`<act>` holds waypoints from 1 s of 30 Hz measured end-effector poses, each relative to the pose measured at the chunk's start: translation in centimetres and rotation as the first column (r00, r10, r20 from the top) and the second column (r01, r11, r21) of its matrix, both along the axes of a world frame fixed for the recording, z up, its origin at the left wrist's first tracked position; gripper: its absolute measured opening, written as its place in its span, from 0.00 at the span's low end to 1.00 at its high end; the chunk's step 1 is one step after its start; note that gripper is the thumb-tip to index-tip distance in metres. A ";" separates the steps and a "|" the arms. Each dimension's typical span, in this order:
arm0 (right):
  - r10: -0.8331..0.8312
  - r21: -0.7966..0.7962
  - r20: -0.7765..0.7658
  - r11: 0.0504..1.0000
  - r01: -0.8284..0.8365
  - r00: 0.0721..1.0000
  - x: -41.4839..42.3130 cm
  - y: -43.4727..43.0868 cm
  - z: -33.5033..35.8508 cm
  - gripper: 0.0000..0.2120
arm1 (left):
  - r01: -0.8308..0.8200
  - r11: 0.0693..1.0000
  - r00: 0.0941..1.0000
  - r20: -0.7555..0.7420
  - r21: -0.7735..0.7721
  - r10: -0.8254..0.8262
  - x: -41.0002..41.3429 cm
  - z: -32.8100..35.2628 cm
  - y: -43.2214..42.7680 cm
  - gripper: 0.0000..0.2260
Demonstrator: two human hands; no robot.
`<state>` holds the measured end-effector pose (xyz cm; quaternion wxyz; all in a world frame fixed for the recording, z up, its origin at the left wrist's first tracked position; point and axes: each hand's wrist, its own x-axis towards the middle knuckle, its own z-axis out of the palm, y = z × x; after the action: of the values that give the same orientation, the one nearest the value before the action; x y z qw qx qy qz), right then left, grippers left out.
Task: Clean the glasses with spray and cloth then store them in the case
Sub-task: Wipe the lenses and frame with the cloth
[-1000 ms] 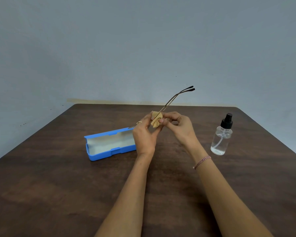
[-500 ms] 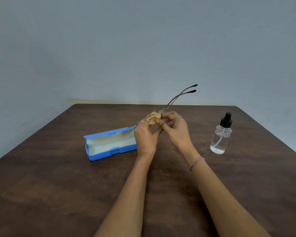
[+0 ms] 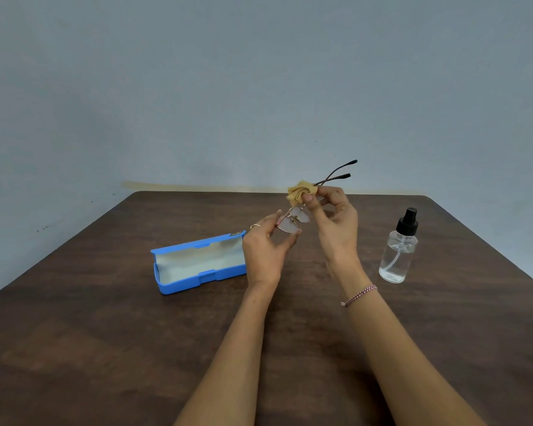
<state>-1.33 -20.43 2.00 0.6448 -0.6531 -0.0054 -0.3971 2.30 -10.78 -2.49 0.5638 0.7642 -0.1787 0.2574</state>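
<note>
I see the glasses (image 3: 291, 222) held in the air above the surface (image 3: 105, 333). Their lenses sit between the thumb and fingers (image 3: 277, 214) of the left hand (image 3: 265, 250), which pinch the frame at its edges. The two temple arms run up and away, passing just behind the right hand's fingertips, with their dark tips pointing toward the wall (image 3: 259, 87).

The tan cloth (image 3: 300, 192) is bunched just above the lenses, pinched between the thumb and forefinger of the right hand (image 3: 336, 222). I cannot tell whether it touches the frame.

Both forearms reach forward from the bottom of my feed, wrists raised. The left palm is turned inward, and the right hand is held higher with its other fingers loosely curled. A braided bracelet (image 3: 359, 295) circles the right wrist.

The blue case (image 3: 197, 262) lies open on the surface just beyond the left hand's knuckles. The spray bottle (image 3: 397, 253) stands upright, apart from the right hand on its outer side.
</note>
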 end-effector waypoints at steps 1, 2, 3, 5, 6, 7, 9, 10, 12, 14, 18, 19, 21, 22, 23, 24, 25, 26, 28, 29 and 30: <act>0.004 0.044 0.023 0.999 -0.005 1.000 -0.2 -0.1 0.2 0.03 | 0.002 1.000 1.000 -0.007 -0.010 -0.002 0.1 -0.1 0.0 0.23; 0.005 0.076 0.041 0.997 -0.008 0.999 -0.3 -0.2 0.4 0.02 | 0.005 1.000 1.000 -0.016 -0.014 -0.005 0.1 -0.1 0.0 0.23; 0.004 0.098 0.055 0.995 -0.009 0.998 -0.4 -0.3 0.6 0.02 | 0.006 1.000 1.000 -0.024 -0.015 -0.006 0.1 -0.2 -0.1 0.23; 0.008 0.128 0.079 0.992 -0.018 0.997 -0.5 -0.5 0.8 0.04 | 0.014 1.000 0.999 -0.034 -0.025 -0.015 0.1 -0.3 -0.1 0.24; 0.013 0.145 0.087 0.989 -0.026 0.996 -0.5 -0.6 0.8 0.04 | 0.018 0.999 0.999 -0.039 -0.032 -0.019 0.1 -0.3 -0.1 0.24; 0.013 0.166 0.090 0.986 -0.028 0.996 -0.5 -0.6 0.9 0.03 | 0.019 0.999 0.999 -0.040 -0.033 -0.020 0.1 -0.4 -0.1 0.24; 0.003 0.206 0.087 0.978 -0.021 0.996 -0.6 -0.7 0.9 0.01 | 0.015 1.000 0.999 -0.041 -0.023 -0.016 0.2 -0.4 -0.1 0.24; 0.001 0.231 0.089 0.973 -0.022 0.996 -0.6 -0.8 1.0 0.02 | 0.015 1.000 0.999 -0.042 -0.017 -0.016 0.2 -0.4 -0.1 0.24; 0.015 0.299 0.117 0.953 -0.049 0.993 -0.7 -0.9 1.0 0.03 | 0.019 1.000 0.999 -0.044 -0.008 -0.020 0.2 -0.4 -0.1 0.24; 0.033 0.347 0.158 0.934 -0.087 0.987 -0.8 -1.0 1.1 0.05 | 0.021 1.000 0.999 -0.048 0.000 -0.021 0.3 -0.4 -0.1 0.24; 0.071 0.394 0.215 0.906 -0.153 0.974 -1.0 -1.1 1.3 0.05 | 0.012 1.000 0.998 -0.057 0.018 -0.011 0.3 -0.4 -0.2 0.25; 0.073 0.410 0.239 0.896 -0.169 0.968 -1.1 -1.1 1.5 0.05 | 0.013 1.000 0.998 -0.064 0.014 -0.012 0.3 -0.4 -0.2 0.25; 0.061 0.449 0.290 0.873 -0.192 0.955 -1.2 -1.4 1.9 0.05 | 0.006 1.000 0.997 -0.081 -0.005 -0.006 0.2 -0.3 -0.1 0.25; 0.050 0.467 0.307 0.862 -0.196 0.950 -1.3 -1.6 2.1 0.06 | -0.001 1.000 0.996 -0.093 -0.020 -0.001 0.2 -0.2 -0.1 0.25; 0.037 0.480 0.313 0.856 -0.192 0.949 -1.3 -1.8 2.3 0.07 | -0.005 0.999 0.994 -0.107 -0.040 0.000 0.2 -0.1 0.0 0.25; 0.030 0.485 0.311 0.855 -0.186 0.950 -1.5 -2.0 2.5 0.08 | -0.005 0.998 0.993 -0.119 -0.061 -0.002 0.2 -0.1 0.0 0.25; 0.032 0.481 0.307 0.857 -0.184 0.951 -1.7 -2.1 2.6 0.09 | -0.004 0.997 0.992 -0.129 -0.074 -0.006 0.1 -0.1 0.0 0.25; 0.046 0.473 0.302 0.860 -0.191 0.952 -1.8 -2.2 2.8 0.09 | -0.002 0.997 0.991 -0.136 -0.077 -0.008 0.1 -0.1 -0.1 0.25; 0.101 0.460 0.274 0.859 -0.223 0.956 -2.2 -2.3 3.0 0.08 | 0.002 0.997 0.990 -0.143 -0.077 -0.013 0.1 0.0 -0.1 0.26; 0.140 0.450 0.233 0.862 -0.234 0.962 -2.4 -2.5 2.9 0.07 | 0.005 0.996 0.989 -0.145 -0.084 -0.017 0.1 0.0 -0.1 0.26; 0.180 0.430 0.163 0.872 -0.234 0.970 -2.7 -2.7 2.8 0.05 | 0.008 0.996 0.989 -0.147 -0.092 -0.021 0.2 0.0 -0.1 0.26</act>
<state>-4.04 -23.14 4.75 0.8147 -0.4589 -0.0222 -0.3539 2.47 -10.92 -2.51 0.6116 0.7534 -0.1299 0.2037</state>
